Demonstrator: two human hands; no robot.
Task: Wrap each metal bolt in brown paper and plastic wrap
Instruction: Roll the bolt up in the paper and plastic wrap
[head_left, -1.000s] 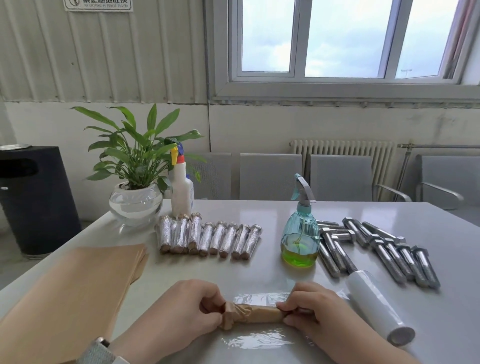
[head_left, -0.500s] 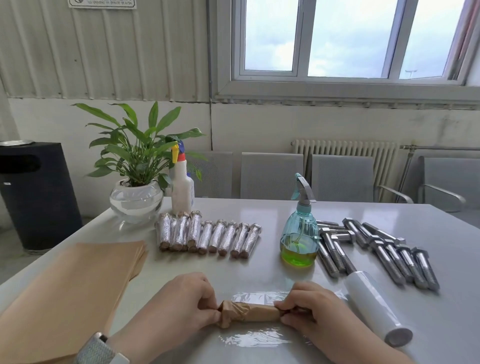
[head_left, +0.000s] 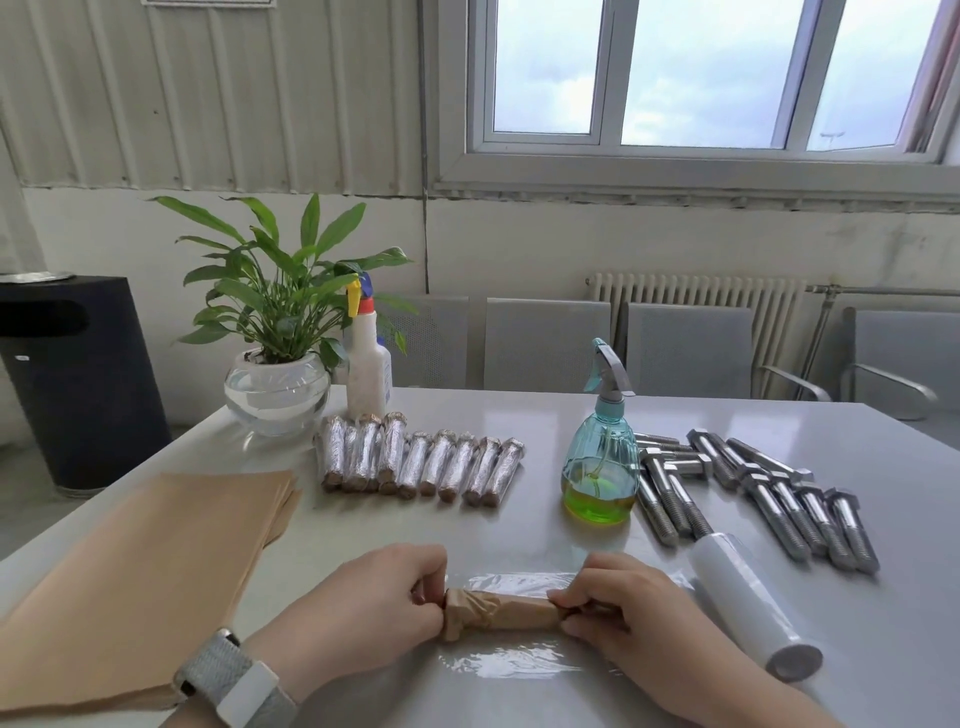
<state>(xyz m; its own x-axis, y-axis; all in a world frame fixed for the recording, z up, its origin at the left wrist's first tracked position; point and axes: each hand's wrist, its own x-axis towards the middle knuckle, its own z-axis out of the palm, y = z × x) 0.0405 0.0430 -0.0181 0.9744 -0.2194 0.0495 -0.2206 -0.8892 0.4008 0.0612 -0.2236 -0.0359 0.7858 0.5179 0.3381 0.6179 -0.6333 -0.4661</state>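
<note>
A bolt wrapped in brown paper (head_left: 501, 613) lies crosswise on a sheet of clear plastic wrap (head_left: 519, 662) near the table's front edge. My left hand (head_left: 374, 603) grips its crumpled left end. My right hand (head_left: 618, 608) pinches its right end. The roll of plastic wrap (head_left: 753, 603) lies just right of my right hand. Several bare metal bolts (head_left: 753, 488) lie at the right. A row of several finished wrapped bolts (head_left: 421, 460) sits at the middle back. A stack of brown paper sheets (head_left: 140, 577) lies at the left.
A teal spray bottle (head_left: 600, 457) with green liquid stands between the wrapped row and the bare bolts. A potted plant in a glass bowl (head_left: 278, 395) and a white spray bottle (head_left: 368, 364) stand at the back left. Grey chairs (head_left: 545, 343) line the far side.
Both hands keep their hold on the paper-wrapped bolt's ends. The bundle has stayed on the plastic sheet and barely shifted; the view has tilted slightly.
</note>
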